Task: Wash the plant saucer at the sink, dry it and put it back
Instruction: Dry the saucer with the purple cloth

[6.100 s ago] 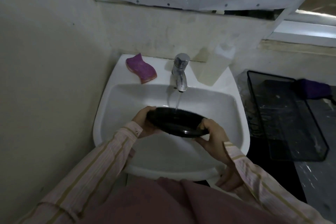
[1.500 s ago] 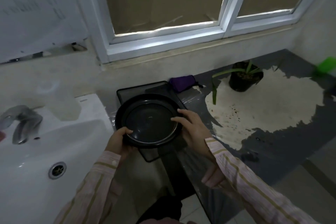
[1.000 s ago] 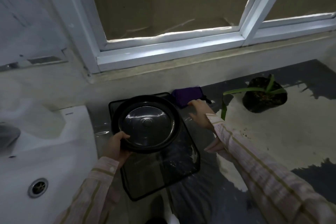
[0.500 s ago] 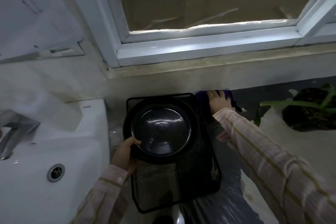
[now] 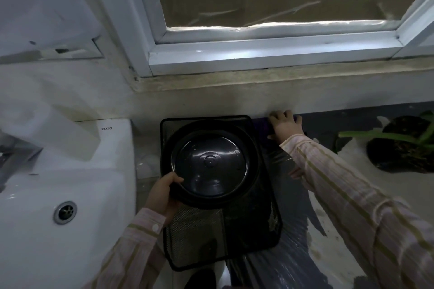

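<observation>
My left hand (image 5: 162,197) grips the lower left rim of the round black plant saucer (image 5: 211,164), which hangs wet over a black mesh tray (image 5: 258,230). Water beads shine on the saucer's surface. My right hand (image 5: 285,125) reaches to the wall behind the tray and lies on a purple cloth (image 5: 263,125), its fingers bent over it; most of the cloth is hidden under the hand. The white sink (image 5: 58,195) with its drain (image 5: 64,212) is at the left.
A potted plant (image 5: 404,145) with long green leaves stands on the counter at the right. A window frame (image 5: 258,54) runs along the wall above. The tap (image 5: 14,159) pokes in at the far left edge.
My right hand has closed down onto the purple cloth by the wall. The left hand still holds the saucer over the mesh tray; the view has moved closer.
</observation>
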